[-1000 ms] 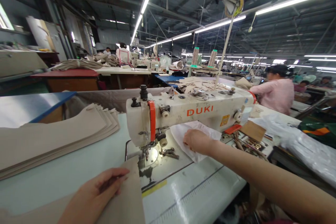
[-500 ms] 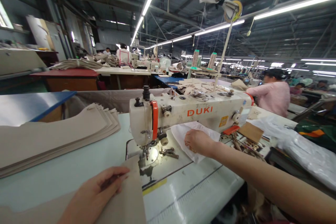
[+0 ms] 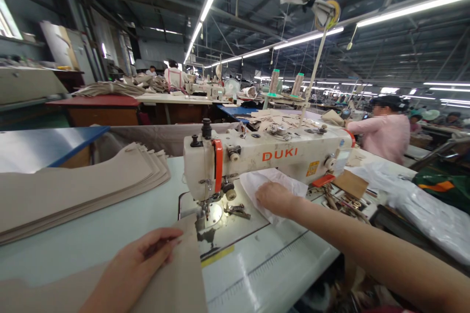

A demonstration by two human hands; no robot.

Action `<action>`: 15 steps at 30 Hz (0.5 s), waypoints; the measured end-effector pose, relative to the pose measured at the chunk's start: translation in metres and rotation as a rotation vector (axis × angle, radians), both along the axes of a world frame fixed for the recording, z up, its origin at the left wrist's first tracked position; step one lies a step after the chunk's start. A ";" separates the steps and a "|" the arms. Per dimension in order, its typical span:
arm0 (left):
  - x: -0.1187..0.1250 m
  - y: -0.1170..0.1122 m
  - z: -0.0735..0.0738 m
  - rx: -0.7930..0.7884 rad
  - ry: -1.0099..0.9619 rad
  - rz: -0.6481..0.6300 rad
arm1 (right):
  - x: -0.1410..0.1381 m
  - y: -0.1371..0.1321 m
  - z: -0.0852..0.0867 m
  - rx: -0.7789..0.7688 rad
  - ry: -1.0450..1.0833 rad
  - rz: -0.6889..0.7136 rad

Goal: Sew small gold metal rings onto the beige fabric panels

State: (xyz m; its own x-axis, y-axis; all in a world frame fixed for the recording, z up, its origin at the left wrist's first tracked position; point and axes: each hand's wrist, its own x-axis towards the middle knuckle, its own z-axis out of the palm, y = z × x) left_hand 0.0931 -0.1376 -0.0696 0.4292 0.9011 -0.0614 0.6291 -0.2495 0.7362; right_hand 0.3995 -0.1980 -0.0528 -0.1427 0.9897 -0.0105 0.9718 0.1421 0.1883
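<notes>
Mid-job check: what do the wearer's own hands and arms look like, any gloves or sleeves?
Each grip is a bare five-fingered human hand: neither the left hand nor the right hand wears a glove. The right forearm shows no sleeve, watch or bracelet.

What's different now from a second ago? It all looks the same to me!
Very little: the right hand has slid slightly left over the white cloth, and the camera view has shifted a bit. No grasp or release shows. The left hand stays on the beige piece, beside the machine.
</notes>
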 end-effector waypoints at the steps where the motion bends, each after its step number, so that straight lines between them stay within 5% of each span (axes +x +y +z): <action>1: 0.000 0.000 -0.001 0.001 -0.004 -0.006 | 0.002 -0.001 0.000 0.014 0.033 -0.008; 11: -0.001 -0.007 -0.004 0.003 -0.138 -0.044 | -0.011 -0.039 0.014 0.251 0.494 -0.031; 15: 0.002 -0.016 -0.007 -0.014 -0.241 -0.064 | -0.039 -0.049 0.001 0.361 1.040 0.106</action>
State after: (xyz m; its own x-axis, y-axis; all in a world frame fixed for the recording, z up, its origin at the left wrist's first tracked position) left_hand 0.0949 -0.1538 -0.0768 0.4895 0.8712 0.0374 0.4181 -0.2721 0.8667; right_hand 0.3602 -0.2468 -0.0520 0.0018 0.8926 0.4509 0.6665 0.3351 -0.6660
